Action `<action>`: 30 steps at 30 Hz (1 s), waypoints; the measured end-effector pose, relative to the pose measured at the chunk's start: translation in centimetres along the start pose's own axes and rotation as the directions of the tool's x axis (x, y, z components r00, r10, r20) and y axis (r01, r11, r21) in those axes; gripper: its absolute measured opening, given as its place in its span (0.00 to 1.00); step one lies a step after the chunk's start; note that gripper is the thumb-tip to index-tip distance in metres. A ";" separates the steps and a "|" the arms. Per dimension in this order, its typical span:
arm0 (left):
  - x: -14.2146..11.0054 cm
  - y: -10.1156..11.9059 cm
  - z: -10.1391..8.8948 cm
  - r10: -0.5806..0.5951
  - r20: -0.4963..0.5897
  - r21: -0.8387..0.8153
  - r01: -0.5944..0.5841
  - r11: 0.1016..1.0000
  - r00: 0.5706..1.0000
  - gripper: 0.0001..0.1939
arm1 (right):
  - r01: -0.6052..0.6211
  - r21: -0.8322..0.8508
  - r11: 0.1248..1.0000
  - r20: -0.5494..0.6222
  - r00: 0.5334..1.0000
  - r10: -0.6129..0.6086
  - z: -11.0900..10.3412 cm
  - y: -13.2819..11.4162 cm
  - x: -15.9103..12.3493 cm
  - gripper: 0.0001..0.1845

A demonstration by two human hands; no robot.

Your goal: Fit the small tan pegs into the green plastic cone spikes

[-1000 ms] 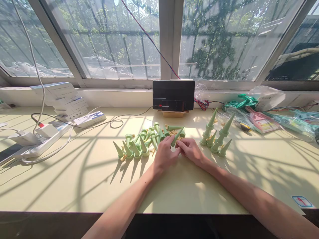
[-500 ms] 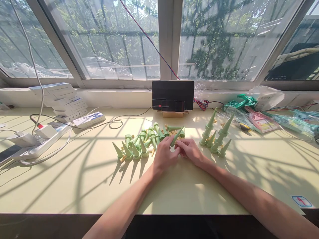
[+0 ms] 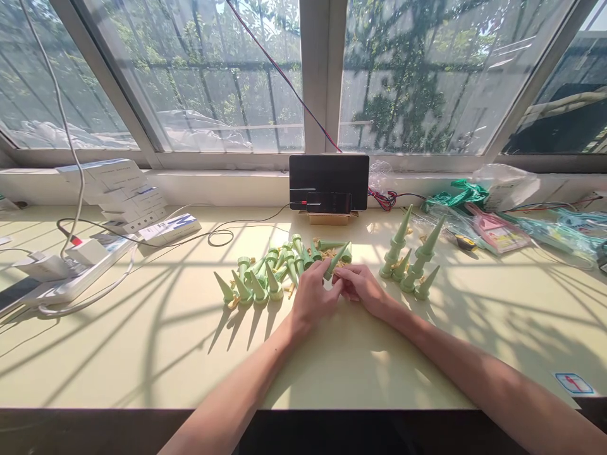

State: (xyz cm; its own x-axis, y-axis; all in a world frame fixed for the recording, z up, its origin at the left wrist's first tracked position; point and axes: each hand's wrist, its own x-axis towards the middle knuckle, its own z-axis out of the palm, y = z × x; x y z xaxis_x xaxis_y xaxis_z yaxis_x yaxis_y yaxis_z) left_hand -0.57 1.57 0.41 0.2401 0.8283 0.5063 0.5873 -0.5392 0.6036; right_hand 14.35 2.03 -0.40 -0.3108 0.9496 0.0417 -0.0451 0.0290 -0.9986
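Sunlit windows (image 3: pixel 213 76) back one smooth, pale table (image 3: pixel 190 373), striped with shadows. At its middle the left hand (image 3: pixel 313 291) grips one tilted green cone (image 3: pixel 336 260); the right hand's (image 3: pixel 364 287) fingers bunch near its base, their hold unclear. Four ridged-collared cones (image 3: pixel 258 289) line up leftward; four pointed tips (image 3: pixel 430 240) rise rightward.

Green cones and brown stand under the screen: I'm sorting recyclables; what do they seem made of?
Green cones: probably moulded plastic, satin, from their even colour and repeated shape. Brown stand: perhaps cardboard, matte, from its plain tan face.
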 end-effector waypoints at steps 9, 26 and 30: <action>-0.1 0.0 0.0 0.003 0.000 -0.018 -0.003 1.000 1.000 0.03 | 0.169 -0.336 0.926 -0.067 0.977 -0.203 0.1 -0.4 -0.1 0.26; -0.1 0.0 0.0 -0.010 -0.003 0.005 0.010 1.000 1.000 0.06 | 0.114 -0.186 0.976 -0.019 0.993 -0.119 0.0 0.0 -0.1 0.25; -0.2 0.0 0.0 -0.004 0.004 0.000 0.004 1.000 1.000 0.07 | 0.216 -0.402 0.890 -0.071 0.961 -0.266 -0.1 -0.3 -0.1 0.26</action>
State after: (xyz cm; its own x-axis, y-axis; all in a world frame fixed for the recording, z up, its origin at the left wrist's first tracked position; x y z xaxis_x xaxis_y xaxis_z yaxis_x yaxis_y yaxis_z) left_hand -0.61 1.35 0.34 0.2412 0.8309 0.5014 0.5879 -0.5362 0.6057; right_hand 14.44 1.95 -0.11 -0.2191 0.9275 0.3030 0.2747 0.3566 -0.8930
